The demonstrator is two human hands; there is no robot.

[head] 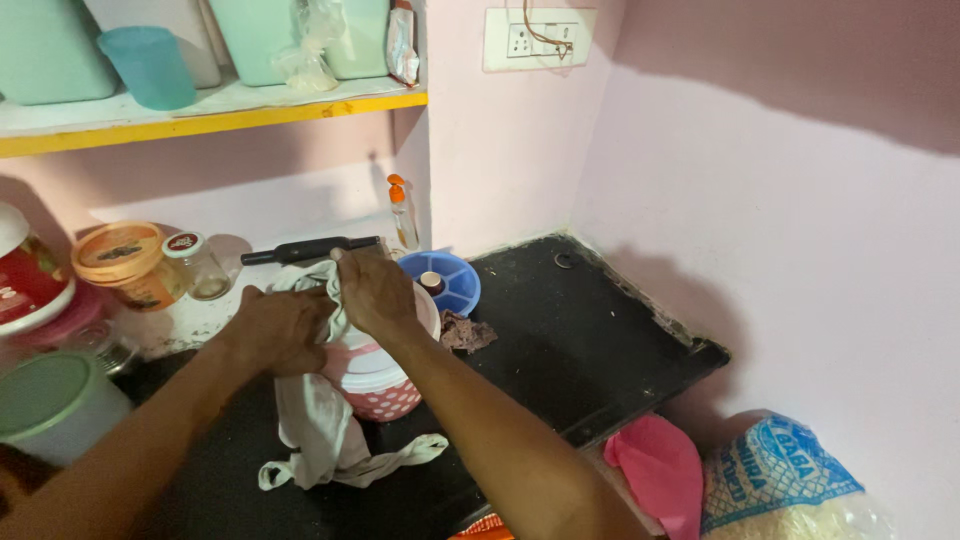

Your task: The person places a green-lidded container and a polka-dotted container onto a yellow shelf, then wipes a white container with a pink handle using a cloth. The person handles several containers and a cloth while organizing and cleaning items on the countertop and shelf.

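Observation:
My left hand (278,327) and my right hand (373,291) both grip a whitish cloth (318,430) over a pink and white round container (385,385) on the black counter (570,340). The cloth is bunched between my hands at the container's top, and its loose end hangs down onto the counter in front. Most of the container's lid is hidden by my hands and the cloth.
A blue bowl (455,280), a brown scrap (465,332), a black rolling pin (310,248) and a small orange-capped bottle (402,215) lie behind. Jars (130,262) and a green-lidded tub (50,400) stand left. A shelf (210,115) holds containers above. A sack (780,480) and pink cloth (660,470) sit lower right.

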